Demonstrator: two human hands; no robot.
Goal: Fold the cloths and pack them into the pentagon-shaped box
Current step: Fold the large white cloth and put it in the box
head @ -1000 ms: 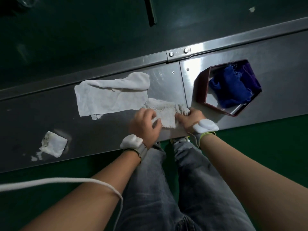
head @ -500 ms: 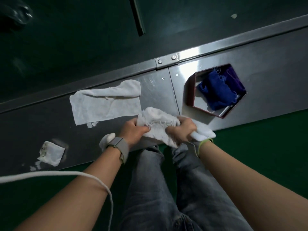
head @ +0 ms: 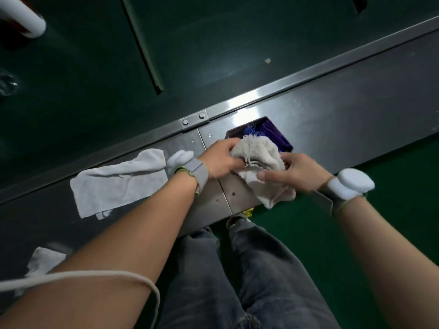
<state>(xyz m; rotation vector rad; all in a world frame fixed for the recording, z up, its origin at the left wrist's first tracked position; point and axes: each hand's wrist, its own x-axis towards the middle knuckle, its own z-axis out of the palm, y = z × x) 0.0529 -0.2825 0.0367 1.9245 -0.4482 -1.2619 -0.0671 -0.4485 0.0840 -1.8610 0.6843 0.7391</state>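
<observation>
Both grips clenched on cream cloth (head: pixel 257 154): my left hand (head: pixel 221 159) bunches its far end, right hand (head: pixel 293 172) pinches the near side. Cloth held over box (head: pixel 283 140) on counter (head: pixel 356 119).

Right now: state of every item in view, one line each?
Left hand: gripping the fringed cloth.
Right hand: gripping the same cloth.
Fringed cloth: bunched, held above the box, one end hanging down.
Pentagon box: open, mostly hidden, blue and purple cloths inside.
Large white cloth: on the table, loosely folded.
Small white cloth: folded, on the table's near edge.
</observation>
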